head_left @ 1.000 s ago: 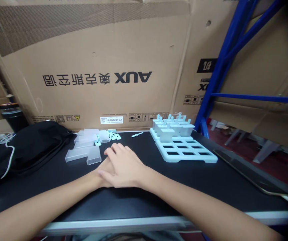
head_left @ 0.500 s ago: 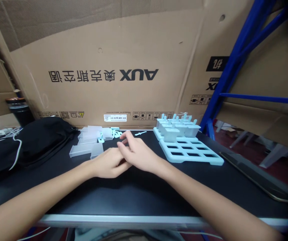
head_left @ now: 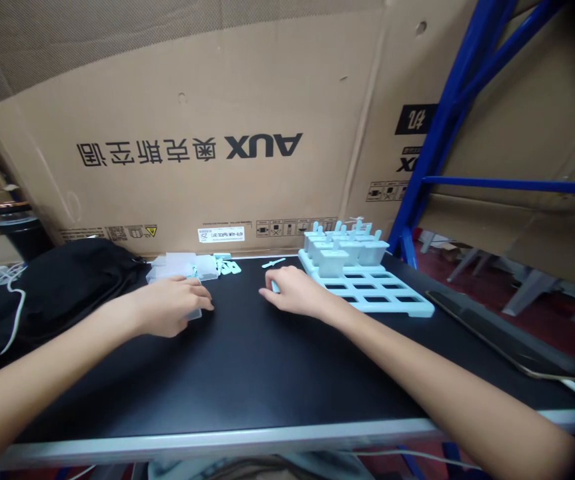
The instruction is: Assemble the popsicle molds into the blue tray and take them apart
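My left hand point(head_left: 170, 308) is at the left over clear popsicle moulds point(head_left: 177, 262), fingers bent. The edge of one clear mould point(head_left: 195, 314) shows between its thumb and fingers, the rest being hidden. My right hand point(head_left: 290, 291) is closed round a small light blue piece point(head_left: 275, 287), apparently a popsicle stick, mostly covered by the fingers. Beyond that hand, a loose light blue popsicle stick point(head_left: 273, 263) lies on the black table. At the right, a light blue mould tray point(head_left: 397, 307) holds several filled-in moulds point(head_left: 332, 263) with sticks upright; its front slots are bare.
Several small light blue pieces point(head_left: 227, 267) lie beside the clear moulds. A black bag point(head_left: 77, 280), white cable point(head_left: 15, 320) and dark bottle point(head_left: 22, 230) are at the left. A dark phone-like slab point(head_left: 497, 333) lies at the right. A large cardboard box point(head_left: 192, 193) stands behind.
My hands, which were together in the middle, have parted. The left has moved left onto the clear moulds; the right has shifted slightly right with the light blue piece. The view has shifted slightly.
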{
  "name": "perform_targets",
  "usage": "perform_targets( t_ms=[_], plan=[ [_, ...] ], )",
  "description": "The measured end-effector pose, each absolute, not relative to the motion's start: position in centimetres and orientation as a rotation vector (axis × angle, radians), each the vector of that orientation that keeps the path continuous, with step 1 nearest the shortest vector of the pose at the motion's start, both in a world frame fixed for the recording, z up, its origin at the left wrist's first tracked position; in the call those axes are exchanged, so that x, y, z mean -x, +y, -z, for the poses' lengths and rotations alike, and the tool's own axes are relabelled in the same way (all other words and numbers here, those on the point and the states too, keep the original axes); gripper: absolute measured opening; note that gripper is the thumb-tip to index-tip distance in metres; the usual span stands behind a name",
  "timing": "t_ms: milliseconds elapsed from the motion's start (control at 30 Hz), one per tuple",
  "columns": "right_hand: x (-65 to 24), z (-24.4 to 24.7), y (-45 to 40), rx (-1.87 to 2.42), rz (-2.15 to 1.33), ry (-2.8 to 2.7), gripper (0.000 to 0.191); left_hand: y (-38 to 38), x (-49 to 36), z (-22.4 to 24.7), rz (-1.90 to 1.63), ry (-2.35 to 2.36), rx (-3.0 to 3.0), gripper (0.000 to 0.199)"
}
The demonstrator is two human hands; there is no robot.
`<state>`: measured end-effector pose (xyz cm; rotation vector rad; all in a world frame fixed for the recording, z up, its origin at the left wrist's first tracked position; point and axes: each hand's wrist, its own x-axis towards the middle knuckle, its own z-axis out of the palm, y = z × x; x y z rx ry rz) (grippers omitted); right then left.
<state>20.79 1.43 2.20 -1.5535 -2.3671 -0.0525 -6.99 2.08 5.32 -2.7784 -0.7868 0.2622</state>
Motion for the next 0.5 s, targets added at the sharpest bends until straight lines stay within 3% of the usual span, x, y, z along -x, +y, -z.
perform_targets(
  t_ms=[100, 233, 400, 500],
  plan=[
    [-20.8, -1.8, 1.5, 1.605, 0.154, -2.365, 0.037, 3.1, 3.7, -3.8, -0.173, -0.749, 2.837, 0.026],
    [-20.8, -2.0, 1.4, 1.672, 0.213, -2.233, 0.049, 3.3, 2.3, -5.3, -0.075, -0.661, 2.961, 0.031],
    [-20.6, -1.9, 1.1, 1.683, 0.126, -2.263, 0.053, 3.5, 7.3, -9.4, -0.188, -0.946, 2.852, 0.072],
    [-20.0, -1.8, 0.7, 1.672, 0.075, -2.289, 0.054, 3.8, 8.6, -9.0, -0.375, -1.005, 2.769, 0.083]
  ],
)
